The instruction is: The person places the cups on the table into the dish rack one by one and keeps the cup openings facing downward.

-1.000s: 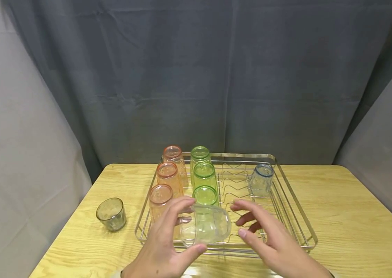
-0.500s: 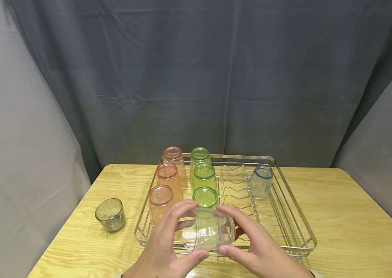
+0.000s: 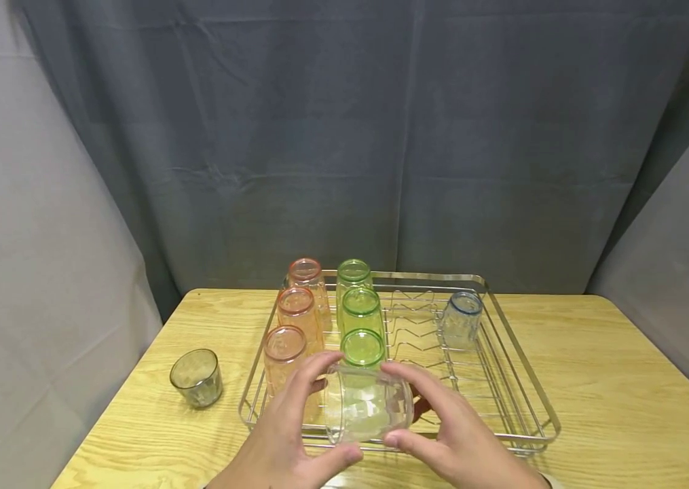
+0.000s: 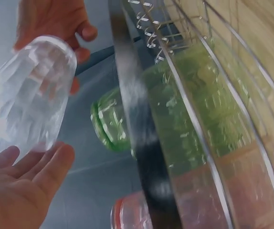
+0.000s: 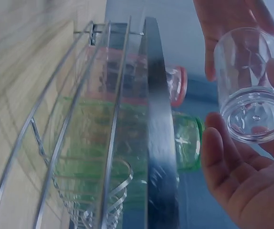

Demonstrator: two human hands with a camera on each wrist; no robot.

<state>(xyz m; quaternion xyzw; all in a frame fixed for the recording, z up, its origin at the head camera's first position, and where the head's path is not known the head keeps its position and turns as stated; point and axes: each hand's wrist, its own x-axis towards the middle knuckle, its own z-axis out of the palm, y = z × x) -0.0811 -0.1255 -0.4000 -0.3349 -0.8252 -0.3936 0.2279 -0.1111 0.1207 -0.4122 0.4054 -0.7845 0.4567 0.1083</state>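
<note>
A clear faceted glass lies on its side in the air before the rack, its rim end to the left and its base to the right. My right hand grips the base end, index finger above and thumb below. Around the rim end, my left hand spreads loosely, its thumb and index finger wider apart than the glass. The left wrist view shows the left fingers fairly straight at the rim of the glass; whether they touch it is unclear. In the right wrist view the glass base faces the right palm.
Behind the hands stands a wire rack. Upside down on it are a row of orange glasses, a row of green glasses and one blue-rimmed glass. A smoky glass stands upright on the wooden table, left of the rack.
My right hand has come in from the right and taken the base end of the clear glass. The left thumb and index finger have spread slightly at the rim.
</note>
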